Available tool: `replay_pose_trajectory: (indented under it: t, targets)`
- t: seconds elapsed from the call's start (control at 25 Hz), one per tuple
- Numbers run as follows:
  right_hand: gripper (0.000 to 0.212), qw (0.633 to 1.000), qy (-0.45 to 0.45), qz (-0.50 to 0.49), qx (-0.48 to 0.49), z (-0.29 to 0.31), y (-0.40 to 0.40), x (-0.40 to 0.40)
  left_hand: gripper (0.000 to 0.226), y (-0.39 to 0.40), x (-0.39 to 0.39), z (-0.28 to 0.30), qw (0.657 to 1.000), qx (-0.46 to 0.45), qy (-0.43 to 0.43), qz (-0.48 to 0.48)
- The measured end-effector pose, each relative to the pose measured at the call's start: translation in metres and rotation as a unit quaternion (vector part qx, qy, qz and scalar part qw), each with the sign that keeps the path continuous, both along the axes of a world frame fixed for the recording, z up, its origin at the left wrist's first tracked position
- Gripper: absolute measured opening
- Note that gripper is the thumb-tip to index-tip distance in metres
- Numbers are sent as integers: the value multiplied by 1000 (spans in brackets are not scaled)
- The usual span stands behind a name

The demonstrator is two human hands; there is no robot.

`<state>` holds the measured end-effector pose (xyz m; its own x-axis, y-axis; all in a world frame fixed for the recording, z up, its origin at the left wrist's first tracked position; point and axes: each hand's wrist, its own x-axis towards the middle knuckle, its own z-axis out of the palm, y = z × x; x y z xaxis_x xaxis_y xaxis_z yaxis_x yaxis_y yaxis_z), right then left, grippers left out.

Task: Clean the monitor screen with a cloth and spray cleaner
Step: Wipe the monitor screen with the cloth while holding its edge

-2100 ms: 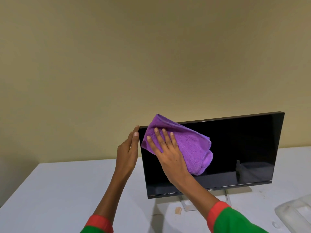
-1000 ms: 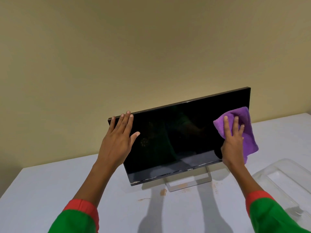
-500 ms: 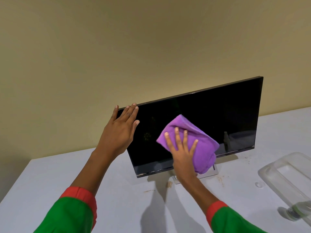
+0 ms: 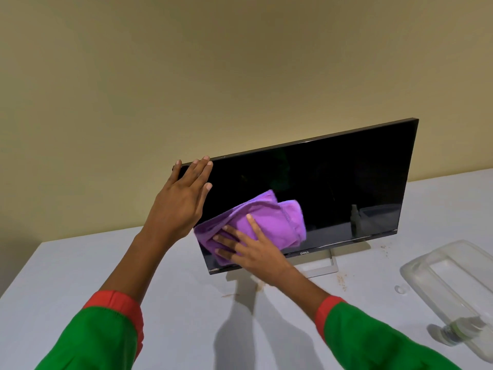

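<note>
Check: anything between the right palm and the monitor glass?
Head view: the purple cloth lies between the right hand and the monitor screen.

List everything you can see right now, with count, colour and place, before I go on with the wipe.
monitor: one, black screen, silver stand, upright on the table, centre.
cloth: one, purple, pressed on the screen's lower left part.
table: one, white, with small brown stains near the stand.
clear tray: one, transparent, on the table at right.
bottle: one, clear with a greenish band, lying at the tray's near end; mostly cut off.
wall: beige, behind the table.
sleeves: two, green with red cuffs.
left hand: flat against the monitor's upper left corner.
right hand: spread flat on the cloth.
</note>
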<state>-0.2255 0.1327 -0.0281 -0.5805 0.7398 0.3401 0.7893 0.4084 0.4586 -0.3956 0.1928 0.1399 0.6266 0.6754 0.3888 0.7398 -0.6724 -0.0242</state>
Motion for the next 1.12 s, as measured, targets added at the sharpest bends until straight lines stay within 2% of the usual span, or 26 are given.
replay_pose_trajectory:
  t: [0.12, 0.28, 0.4, 0.56, 0.6, 0.64, 0.68, 0.76, 0.88, 0.96, 1.12]
  targets:
    - [61, 995, 37, -63, 71, 0, -20, 72, 52, -1, 4, -3, 1000, -9, -29, 3]
    - [90, 962, 99, -241, 79, -4, -61, 161, 52, -4, 8, -6, 997, -16, -76, 5]
    - [107, 903, 233, -359, 37, -5, -84, 202, 51, -5, 8, -6, 996, -18, -91, 5]
    - [105, 812, 427, -398, 16, -8, -86, 196, 51, -9, 8, -4, 995, -21, -94, 5]
    - [105, 795, 453, -402, 18, -8, -81, 185, 50, -10, 8, -3, 995, -22, -98, 6]
    - [105, 795, 456, -400, 18, -8, -77, 170, 49, -12, 8, -3, 994, -23, -105, 9]
    - [107, 812, 437, -388, 15, -10, -72, 152, 48, -13, 8, -3, 993, -25, -112, 11]
    - [108, 875, 343, -341, 5, -15, -62, 110, 46, -13, 8, -4, 992, -32, -120, 12]
    - [97, 952, 208, -223, -3, -25, -49, 45, 44, -10, 8, -5, 993, -32, -118, 6]
    - [92, 977, 131, -160, -43, -24, -41, 15, 44, -9, 7, -5, 993, -27, -112, 2]
    - [77, 994, 1, -86, -70, -10, -20, -24, 48, -8, 5, -6, 994, -23, -104, -3]
